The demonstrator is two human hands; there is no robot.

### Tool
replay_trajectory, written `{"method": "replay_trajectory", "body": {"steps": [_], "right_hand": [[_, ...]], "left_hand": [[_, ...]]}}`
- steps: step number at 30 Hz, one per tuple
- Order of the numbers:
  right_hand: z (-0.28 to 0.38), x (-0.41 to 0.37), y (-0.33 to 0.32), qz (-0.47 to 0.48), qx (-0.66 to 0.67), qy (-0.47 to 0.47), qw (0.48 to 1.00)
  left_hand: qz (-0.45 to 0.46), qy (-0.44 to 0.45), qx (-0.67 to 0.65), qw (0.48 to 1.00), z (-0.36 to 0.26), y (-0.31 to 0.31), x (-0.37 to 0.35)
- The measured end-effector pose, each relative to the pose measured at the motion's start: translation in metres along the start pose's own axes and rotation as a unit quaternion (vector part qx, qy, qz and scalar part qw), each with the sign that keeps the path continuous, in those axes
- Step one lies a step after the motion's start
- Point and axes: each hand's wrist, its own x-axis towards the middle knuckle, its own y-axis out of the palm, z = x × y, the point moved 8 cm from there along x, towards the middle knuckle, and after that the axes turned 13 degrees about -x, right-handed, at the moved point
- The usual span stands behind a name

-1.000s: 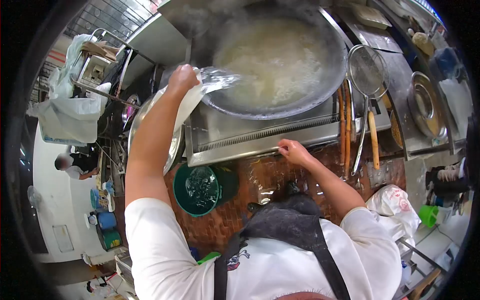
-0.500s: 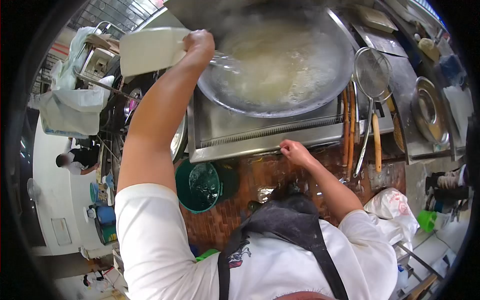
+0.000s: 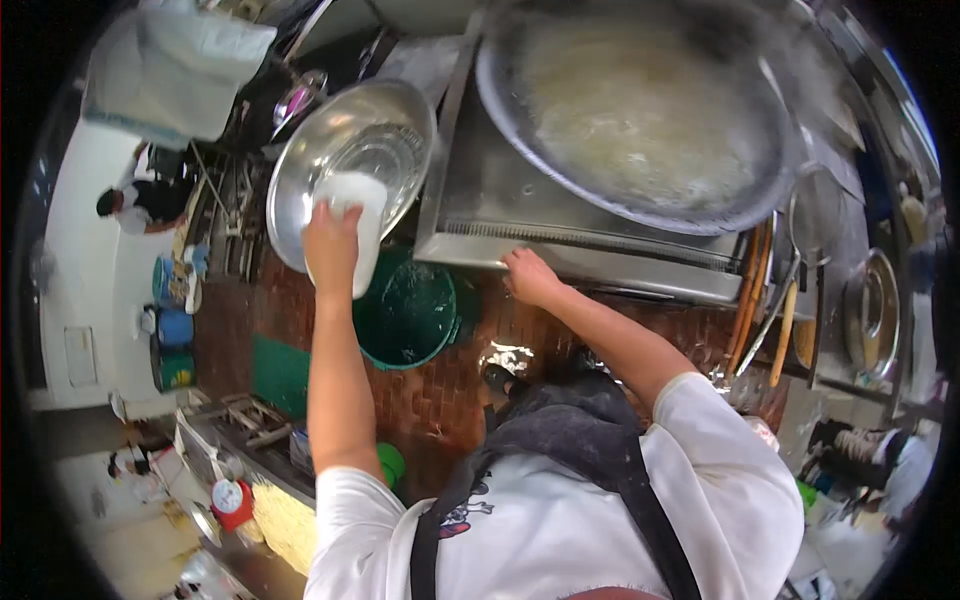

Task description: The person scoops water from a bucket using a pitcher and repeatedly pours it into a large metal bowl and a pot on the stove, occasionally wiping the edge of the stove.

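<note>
My left hand [image 3: 333, 240] grips a white plastic container [image 3: 366, 210] over the near part of a large steel bowl [image 3: 400, 105]. Farther right, my right hand [image 3: 530, 277] has its fingers curled at the front edge of the steel stove [image 3: 600, 264]. On the stove stands a big round pan [image 3: 640, 207] of steaming, pale bubbling liquid [image 3: 630, 110]. Below the steel bowl, a green bucket [image 3: 405, 315] holds water on the floor.
At the right are a mesh strainer [image 3: 816, 215], long wooden sticks [image 3: 752, 300] and a metal basin [image 3: 872, 315]. A red scale [image 3: 232, 503] is at the lower left. One person [image 3: 150, 200] stands far left; another person's shoes [image 3: 850, 445] show at right.
My left hand has brought the container from the pan's left side, where water was pouring, down to the steel bowl. My right hand has shifted left along the stove edge. The view has turned left.
</note>
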Motion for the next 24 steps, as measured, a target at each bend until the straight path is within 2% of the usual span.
{"method": "replay_trajectory", "body": {"steps": [1, 2, 3, 4, 6, 9, 10, 12, 14, 16, 18, 21, 23, 24], "right_hand": [[0.017, 0.019, 0.011, 0.02, -0.036, 0.002, 0.999], [0.03, 0.039, 0.025, 0.039, -0.073, 0.002, 0.997], [0.04, 0.06, 0.043, 0.04, -0.113, -0.001, 0.993], [0.052, 0.079, 0.063, 0.043, -0.152, -0.007, 0.987], [0.079, 0.103, 0.085, -0.07, -0.288, -0.066, 0.953], [0.095, 0.149, 0.101, 0.041, -0.306, -0.027, 0.951], [0.095, 0.162, 0.106, 0.096, -0.293, -0.021, 0.951], [0.101, 0.175, 0.116, 0.073, -0.275, -0.028, 0.958], [0.099, 0.177, 0.116, 0.048, -0.269, -0.035, 0.961], [0.099, 0.182, 0.119, 0.047, -0.252, -0.047, 0.966], [0.1, 0.185, 0.121, 0.057, -0.245, -0.034, 0.967], [0.086, 0.188, 0.131, 0.071, -0.268, -0.032, 0.96], [0.084, 0.188, 0.133, 0.065, -0.259, -0.033, 0.963], [0.081, 0.189, 0.135, 0.07, -0.258, -0.028, 0.963]], "left_hand": [[0.012, -0.066, -0.006, 0.998, 0.036, -0.01, -0.028], [-0.043, -0.072, -0.02, 0.996, 0.07, -0.018, -0.058], [-0.071, -0.122, -0.062, 0.988, 0.106, -0.021, -0.088], [-0.058, -0.185, -0.088, 0.977, 0.137, -0.016, -0.114], [-0.088, -0.251, -0.145, 0.953, 0.207, 0.007, -0.167], [-0.047, -0.331, -0.115, 0.936, 0.309, 0.071, -0.222], [-0.023, -0.33, -0.136, 0.934, 0.34, 0.101, -0.234], [0.091, -0.35, -0.055, 0.931, 0.393, 0.167, -0.251], [0.116, -0.303, -0.041, 0.945, 0.439, 0.234, -0.263], [0.22, -0.338, -0.053, 0.914, 0.489, 0.316, -0.28], [0.269, -0.296, -0.06, 0.915, 0.532, 0.39, -0.303], [0.345, -0.329, -0.047, 0.878, 0.561, 0.464, -0.318], [0.282, -0.261, -0.035, 0.923, 0.565, 0.496, -0.32], [0.214, -0.203, -0.022, 0.955, 0.562, 0.5, -0.318]]}}
